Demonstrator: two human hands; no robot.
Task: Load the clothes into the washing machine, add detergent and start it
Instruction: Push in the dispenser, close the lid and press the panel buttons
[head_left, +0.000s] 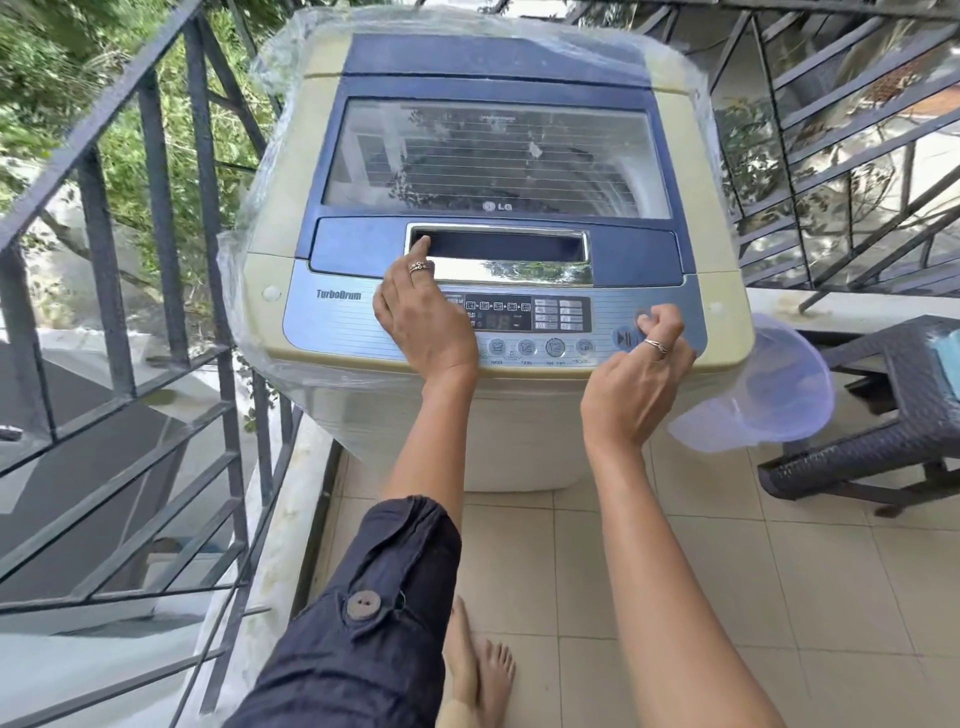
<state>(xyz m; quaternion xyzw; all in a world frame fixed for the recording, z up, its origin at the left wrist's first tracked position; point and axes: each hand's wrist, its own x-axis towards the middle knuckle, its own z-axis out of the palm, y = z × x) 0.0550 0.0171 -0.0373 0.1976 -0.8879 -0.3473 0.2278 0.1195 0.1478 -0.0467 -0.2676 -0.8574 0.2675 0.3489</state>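
- We see a top-loading washing machine (498, 218) in front of us on a tiled balcony floor (701, 597). It is cream and blue.
- Its blue lid (493, 156) is shut. The lid has a clear window, and the light bounces off it, so we cannot tell what is inside.
- See-through plastic wrap (270, 156) covers the machine's sides and back.
- Our left hand (423, 317) lies flat and loose over the left part of the control panel (332, 322). Its fingers are out straight, and it holds nothing.
- One fingertip of that hand reaches up into the shiny lid handle slot (501, 247). There is a ring on that finger.
- Our right hand (641, 374) is curled up, almost a fist, and it holds nothing. Its bent fingers rest on the right end of the panel.
- That hand is right by the round start and pause button (623, 339). We cannot tell if it is pushing the button.
- The small screen (498, 313) sits between our two hands.
- A clear plastic tub (769, 400) sits just to the right of the machine.
- A dark woven stool (893, 410) stands beside the tub.
- A dark metal railing (156, 260) runs along the left, with green trees behind it.
- Our dark sleeve (374, 613) has a brown button, and our bare feet (480, 670) stand on the tiles.
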